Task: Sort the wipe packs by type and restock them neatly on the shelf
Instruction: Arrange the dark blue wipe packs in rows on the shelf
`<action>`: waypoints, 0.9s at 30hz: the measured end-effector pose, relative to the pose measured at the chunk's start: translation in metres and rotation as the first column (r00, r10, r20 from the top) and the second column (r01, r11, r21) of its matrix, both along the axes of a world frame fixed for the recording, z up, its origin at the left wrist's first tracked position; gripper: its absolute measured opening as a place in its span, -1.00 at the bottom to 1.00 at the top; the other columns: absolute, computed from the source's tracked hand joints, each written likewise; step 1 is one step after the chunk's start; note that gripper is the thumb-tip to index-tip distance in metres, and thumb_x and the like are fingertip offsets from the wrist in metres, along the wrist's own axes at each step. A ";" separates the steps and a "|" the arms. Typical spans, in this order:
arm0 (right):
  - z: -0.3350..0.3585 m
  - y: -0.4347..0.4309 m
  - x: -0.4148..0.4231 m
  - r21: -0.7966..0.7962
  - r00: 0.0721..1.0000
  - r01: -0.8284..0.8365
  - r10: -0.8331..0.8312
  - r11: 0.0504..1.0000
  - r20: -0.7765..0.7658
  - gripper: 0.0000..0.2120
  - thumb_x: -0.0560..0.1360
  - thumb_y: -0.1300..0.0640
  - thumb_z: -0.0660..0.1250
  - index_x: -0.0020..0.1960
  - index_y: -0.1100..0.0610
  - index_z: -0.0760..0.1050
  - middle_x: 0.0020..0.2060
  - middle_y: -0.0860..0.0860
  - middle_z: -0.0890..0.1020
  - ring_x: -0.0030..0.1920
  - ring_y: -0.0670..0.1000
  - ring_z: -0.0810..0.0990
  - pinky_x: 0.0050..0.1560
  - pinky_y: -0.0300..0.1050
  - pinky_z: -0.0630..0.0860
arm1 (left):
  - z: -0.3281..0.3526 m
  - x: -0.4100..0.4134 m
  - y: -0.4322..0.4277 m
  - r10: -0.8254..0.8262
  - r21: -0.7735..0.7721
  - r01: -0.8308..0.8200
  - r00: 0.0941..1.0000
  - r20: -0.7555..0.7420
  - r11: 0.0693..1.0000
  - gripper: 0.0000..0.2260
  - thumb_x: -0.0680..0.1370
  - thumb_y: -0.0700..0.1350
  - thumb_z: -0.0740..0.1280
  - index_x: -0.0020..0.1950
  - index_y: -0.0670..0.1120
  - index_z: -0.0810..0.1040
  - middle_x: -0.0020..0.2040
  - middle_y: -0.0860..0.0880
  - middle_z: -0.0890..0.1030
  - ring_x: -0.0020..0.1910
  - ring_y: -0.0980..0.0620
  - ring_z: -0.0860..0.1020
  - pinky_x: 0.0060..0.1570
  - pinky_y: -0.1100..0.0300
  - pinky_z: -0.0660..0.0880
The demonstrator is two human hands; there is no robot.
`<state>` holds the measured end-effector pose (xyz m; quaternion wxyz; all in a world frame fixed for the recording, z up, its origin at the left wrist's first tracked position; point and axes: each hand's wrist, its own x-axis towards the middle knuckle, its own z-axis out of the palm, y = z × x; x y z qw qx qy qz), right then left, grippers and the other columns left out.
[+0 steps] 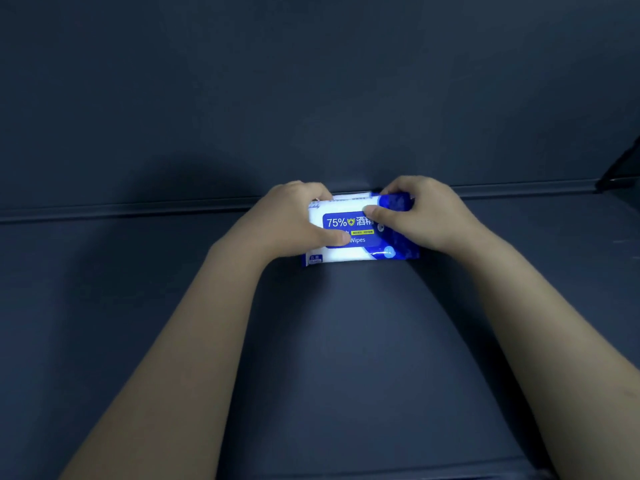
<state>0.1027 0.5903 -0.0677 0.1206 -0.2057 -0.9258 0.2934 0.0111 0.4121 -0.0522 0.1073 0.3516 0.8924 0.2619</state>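
A white and blue wipe pack (353,251) marked "75%" and "Wipes" lies flat on the dark shelf board (329,358), close to the back wall. A second pack's edge seems to show just beneath or behind it. My left hand (294,220) grips the pack's left end, thumb on the label. My right hand (426,213) grips its right end, thumb across the top face. Both forearms reach in from the bottom of the view.
The shelf's dark back wall (311,98) rises right behind the pack, with a ridge (138,211) along its foot. A dark object (620,171) sits at the far right edge. Bare shelf board stretches left and right of the pack.
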 end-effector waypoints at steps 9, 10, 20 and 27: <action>0.001 0.003 0.002 0.002 1.000 -0.030 0.030 1.000 0.004 -0.65 0.41 -0.17 0.42 0.04 0.04 0.55 0.00 -0.03 0.50 -0.07 -0.05 0.49 -0.27 -0.31 0.33 | -0.002 -0.001 0.001 -0.057 0.040 0.056 0.998 0.023 0.998 -0.56 0.33 0.15 0.52 0.12 0.07 0.49 0.07 0.11 0.47 0.00 0.15 0.47 -0.01 0.25 0.41; 0.001 0.004 0.002 0.001 1.000 -0.029 0.029 1.000 -0.004 -0.65 0.41 -0.18 0.42 0.05 0.04 0.55 0.00 -0.03 0.50 -0.06 -0.05 0.49 -0.25 -0.28 0.33 | -0.002 -0.001 0.001 -0.057 0.041 0.056 0.998 0.014 0.998 -0.55 0.34 0.17 0.50 0.14 0.07 0.49 0.09 0.11 0.47 0.02 0.15 0.46 0.01 0.24 0.41; 0.017 0.006 0.015 0.259 0.996 0.064 -0.048 0.964 -0.069 -0.68 0.55 -0.02 0.26 0.23 0.11 0.46 0.11 0.08 0.52 0.14 0.11 0.51 0.08 -0.04 0.45 | 0.013 0.019 0.018 -0.124 -0.104 0.085 0.882 -0.454 0.991 -0.57 0.59 0.20 0.16 0.35 -0.02 0.39 0.25 0.01 0.49 0.24 -0.04 0.39 0.22 0.08 0.27; 0.065 -0.028 0.106 0.396 0.950 0.305 -0.248 0.866 -0.189 -0.57 0.49 -0.04 0.32 0.30 0.10 0.42 0.20 0.05 0.49 0.18 0.12 0.49 0.09 0.00 0.46 | 0.054 0.086 0.033 -0.307 -0.082 0.322 0.749 -0.587 0.943 -0.51 0.56 0.25 0.14 0.34 -0.05 0.39 0.28 -0.01 0.48 0.28 -0.07 0.39 0.23 0.05 0.27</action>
